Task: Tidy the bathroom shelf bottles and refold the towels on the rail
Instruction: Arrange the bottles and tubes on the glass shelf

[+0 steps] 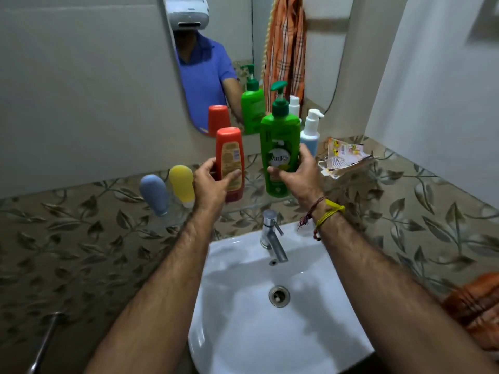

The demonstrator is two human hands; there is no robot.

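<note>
My left hand (209,184) grips a red squeeze bottle (229,155) standing cap-down, and my right hand (297,175) grips a tall green pump bottle (279,147). Both bottles are upright over the glass shelf (243,209) below the mirror. A blue silicone bottle (154,194) and a yellow one (182,186) stand cap-down at the shelf's left. A white-and-blue pump bottle (310,133) stands to the right, behind the green one. An orange striped towel (474,306) lies at the right edge.
Crumpled sachet wrappers (343,157) lie on the shelf's right end. Under the shelf are a chrome tap (271,238) and a white basin (270,306). The mirror (318,63) reflects the bottles and an orange striped cloth. A metal bar (44,344) shows at lower left.
</note>
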